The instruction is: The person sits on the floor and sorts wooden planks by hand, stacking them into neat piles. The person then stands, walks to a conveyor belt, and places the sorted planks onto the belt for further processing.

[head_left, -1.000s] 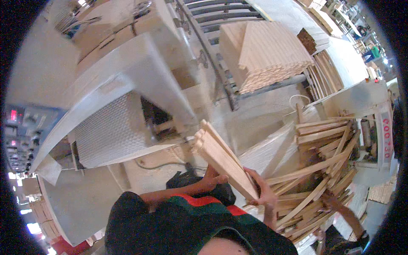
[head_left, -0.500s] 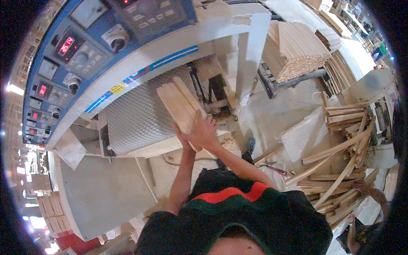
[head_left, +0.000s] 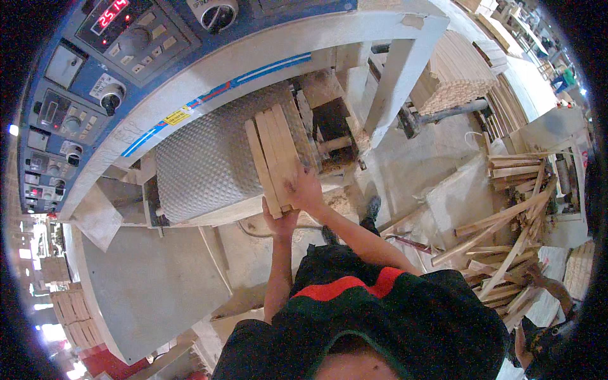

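Several light wooden strips (head_left: 273,152) lie side by side in a small bundle, their far ends over the bumpy grey conveyor belt (head_left: 202,164) of a machine. Narrow gaps show between some of the strips. My left hand (head_left: 280,220) grips the near end of the bundle from below, its fingers partly hidden by the wood. Against the right side of the same strips, my right hand (head_left: 305,190) is closed with its thumb over the top.
A blue control panel (head_left: 145,47) with knobs and red displays overhangs the belt. Stacked strips (head_left: 459,73) stand at far right. Loose strips (head_left: 506,221) lie heaped at right, where another person's hand (head_left: 538,278) reaches in. A grey flat panel (head_left: 152,285) is at left.
The bundle has turned more upright in view, and gaps between its strips show more clearly. My left hand has moved under the near end. The view has shifted closer to the panel.
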Available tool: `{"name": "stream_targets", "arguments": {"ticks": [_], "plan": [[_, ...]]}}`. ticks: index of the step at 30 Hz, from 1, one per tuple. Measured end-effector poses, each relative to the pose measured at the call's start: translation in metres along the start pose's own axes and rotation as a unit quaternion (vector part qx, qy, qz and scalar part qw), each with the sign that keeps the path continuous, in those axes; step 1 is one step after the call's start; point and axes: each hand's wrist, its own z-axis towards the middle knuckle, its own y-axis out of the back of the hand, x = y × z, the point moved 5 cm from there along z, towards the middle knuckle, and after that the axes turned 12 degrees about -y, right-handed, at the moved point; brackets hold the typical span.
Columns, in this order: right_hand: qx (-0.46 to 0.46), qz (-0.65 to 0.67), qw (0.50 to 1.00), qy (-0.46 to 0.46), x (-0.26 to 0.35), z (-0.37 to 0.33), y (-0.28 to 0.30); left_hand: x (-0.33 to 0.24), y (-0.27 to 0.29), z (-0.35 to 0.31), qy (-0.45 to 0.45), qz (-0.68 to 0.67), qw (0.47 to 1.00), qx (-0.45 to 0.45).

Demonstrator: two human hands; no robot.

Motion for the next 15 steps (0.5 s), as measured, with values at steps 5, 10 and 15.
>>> {"name": "stream_targets", "arguments": {"ticks": [5, 10, 15], "plan": [[-0.044, 0.272, 0.951, 0.138, -0.043, 0.035, -0.02, -0.011, 0.006, 0.008, -0.021, 0.17, 0.981, -0.094], [0.034, 0.256, 0.964, 0.057, -0.044, 0.027, -0.019, -0.02, -0.004, 0.004, -0.008, 0.215, 0.971, -0.101], [0.096, 0.351, 0.931, 0.018, -0.046, 0.01, -0.02, -0.029, 0.014, -0.001, 0.009, 0.251, 0.959, -0.128]]}}
